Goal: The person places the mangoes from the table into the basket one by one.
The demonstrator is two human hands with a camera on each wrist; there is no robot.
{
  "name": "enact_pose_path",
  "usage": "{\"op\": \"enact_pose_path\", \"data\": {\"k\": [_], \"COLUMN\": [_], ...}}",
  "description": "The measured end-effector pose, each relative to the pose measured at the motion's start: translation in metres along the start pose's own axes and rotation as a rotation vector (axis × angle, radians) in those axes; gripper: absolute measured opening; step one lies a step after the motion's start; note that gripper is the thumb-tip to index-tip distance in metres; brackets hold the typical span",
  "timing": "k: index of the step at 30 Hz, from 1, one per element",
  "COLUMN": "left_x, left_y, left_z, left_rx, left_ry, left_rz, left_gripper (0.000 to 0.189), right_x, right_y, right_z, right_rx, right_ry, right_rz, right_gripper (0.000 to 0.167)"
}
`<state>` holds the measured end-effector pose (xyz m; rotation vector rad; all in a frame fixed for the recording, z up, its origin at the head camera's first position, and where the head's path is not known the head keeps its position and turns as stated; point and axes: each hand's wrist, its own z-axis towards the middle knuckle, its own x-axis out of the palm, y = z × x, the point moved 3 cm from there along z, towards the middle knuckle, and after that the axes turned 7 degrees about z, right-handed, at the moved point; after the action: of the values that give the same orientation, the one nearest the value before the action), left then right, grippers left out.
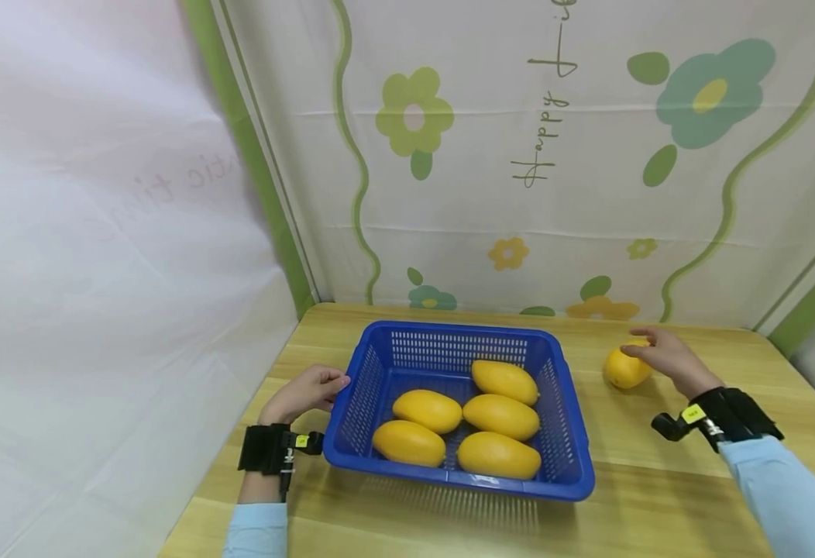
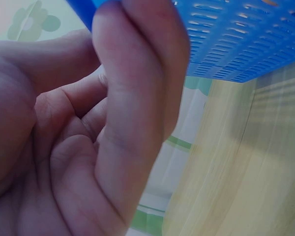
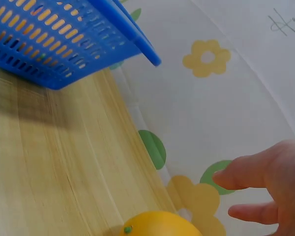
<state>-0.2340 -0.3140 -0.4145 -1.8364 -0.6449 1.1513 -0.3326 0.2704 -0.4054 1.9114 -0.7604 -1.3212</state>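
A blue plastic basket point(image 1: 459, 487) with slotted walls stands on the table and holds several yellow mangoes point(image 1: 498, 455). At its left side, my left hand point(image 1: 303, 395) pinches the rim between thumb and fingers; the left wrist view shows the fingers point(image 2: 132, 83) bent at the rim. To the right of the basket lies one more mango point(image 1: 624, 370), its top partly covered by my right hand point(image 1: 672, 363). That hand hovers over it with fingers spread. In the right wrist view the fingers point(image 3: 246, 172) are apart from the mango point(image 3: 160, 224), whose stem end shows.
The wooden table point(image 1: 631, 496) reaches back to a white curtain point(image 1: 477, 178) printed with flowers. Another white sheet point(image 1: 115, 294) hangs along the left side. Each wrist carries a black strap with a small camera.
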Motion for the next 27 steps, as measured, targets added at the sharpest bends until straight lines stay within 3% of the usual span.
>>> {"op": "enact_pose_path", "data": {"k": [12,22,27], "left_x": [-0.001,-0.001,0.0], "left_y": [0.003,0.001,0.002], "left_z": [0.0,-0.001,0.0], "left_rx": [-0.006,-0.002,0.003], "left_ry": [-0.007,-0.009,-0.009], "left_rz": [0.007,0.006,0.008], "left_gripper": [0.039,0.036,0.038], "right_x": [-0.004,-0.007,-0.006], "right_y": [-0.016,-0.03,-0.043], "right_z": [0.009,0.02,0.024], "right_rx": [0.027,0.178,0.19], "right_ry": [0.001,0.018,-0.019], "right_rz": [0.018,0.08,0.073], "right_gripper": [0.087,0.1,0.052]}}
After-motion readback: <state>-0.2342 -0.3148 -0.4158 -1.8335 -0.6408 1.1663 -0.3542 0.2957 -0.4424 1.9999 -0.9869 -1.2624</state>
